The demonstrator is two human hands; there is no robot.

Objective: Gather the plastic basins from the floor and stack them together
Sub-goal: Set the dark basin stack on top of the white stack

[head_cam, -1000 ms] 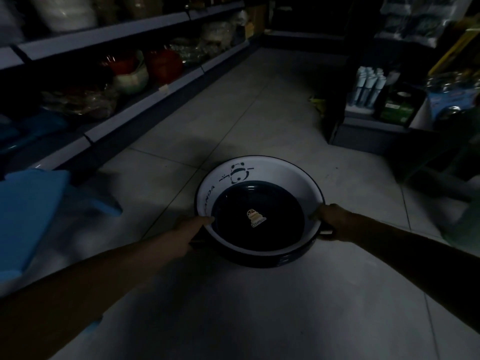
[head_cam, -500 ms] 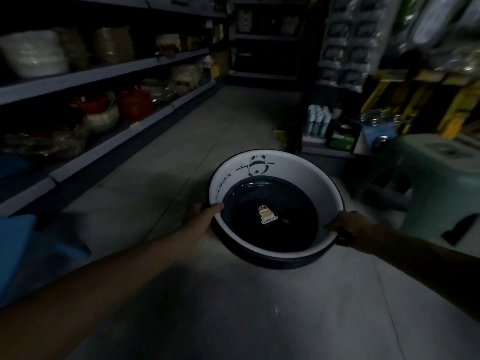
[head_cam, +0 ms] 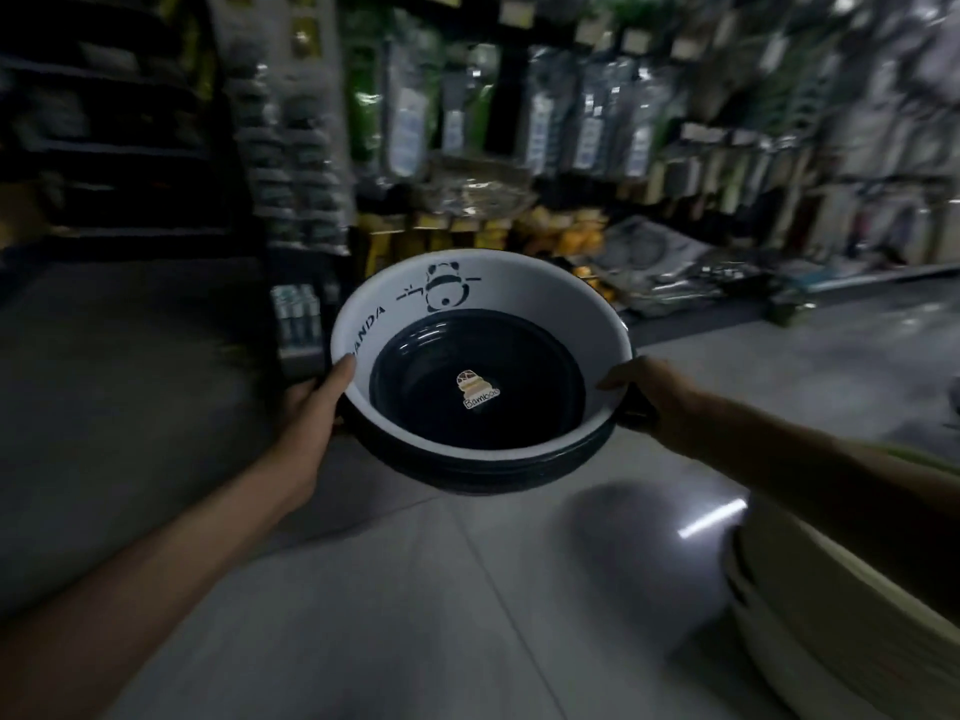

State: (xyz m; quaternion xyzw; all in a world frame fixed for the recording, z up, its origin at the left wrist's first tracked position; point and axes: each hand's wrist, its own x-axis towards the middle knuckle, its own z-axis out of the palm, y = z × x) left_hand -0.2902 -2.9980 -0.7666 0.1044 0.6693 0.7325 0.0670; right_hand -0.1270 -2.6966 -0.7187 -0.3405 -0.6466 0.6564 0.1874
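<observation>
Raised higher, the panda basin (head_cam: 524,288) holds a nested dark basin (head_cam: 431,387); my left hand (head_cam: 311,407) and right hand (head_cam: 644,392) grip its opposite rims.

**Printed marks on the carried basins: two legible items.**

The white-walled basin (head_cam: 545,304) bears dark lettering (head_cam: 373,324) on its inner wall, upper left, reading "ANDA". A further character before the A sits at the thumb tip of the left hand (head_cam: 307,413) and cannot be read with certainty. Just right of the word, on the same wall, stands a line-drawn panda (head_cam: 445,288) with short dashes to either side. The dark basin (head_cam: 415,392) nested inside carries a small sticker (head_cam: 478,389) at the centre of its floor — a pale stacked emblem above the word "Bamboo". The hanging packets (head_cam: 587,127) on the shelves behind show labels too blurred to read.
</observation>
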